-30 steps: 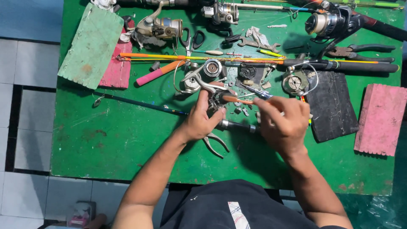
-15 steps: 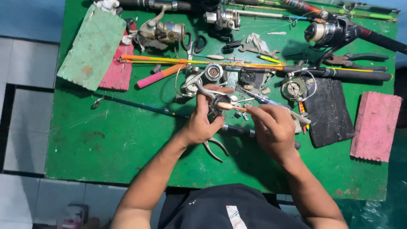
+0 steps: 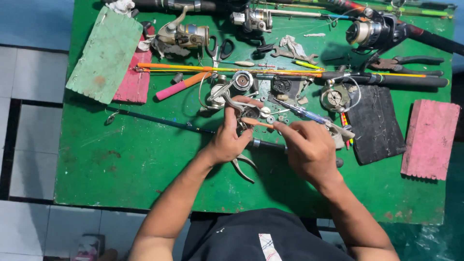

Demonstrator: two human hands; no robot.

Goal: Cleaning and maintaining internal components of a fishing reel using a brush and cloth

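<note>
My left hand (image 3: 231, 135) grips a small dark fishing-reel body (image 3: 247, 115) just above the green table (image 3: 121, 174). My right hand (image 3: 307, 147) pinches a thin orange-handled tool (image 3: 257, 123) whose tip points into that reel body. Pliers (image 3: 243, 166) lie on the table under my left wrist. A dark rod section (image 3: 159, 120) runs across the table behind both hands. A blue-handled screwdriver (image 3: 299, 112) lies just beyond my right fingers. Small washers and screws (image 3: 270, 116) are scattered near the reel.
Several reels (image 3: 186, 34), rods (image 3: 386, 79), a pink-and-orange tool (image 3: 181, 86) and pliers (image 3: 411, 62) crowd the far half. A green foam block (image 3: 106, 53) sits far left, a pink block (image 3: 430, 137) right, a black pad (image 3: 374, 123) beside it. Tiled floor (image 3: 29, 121) lies left.
Both hands shifted slightly left and nearer while keeping hold of the reel body and orange tool. The tool tip stays at the reel.
</note>
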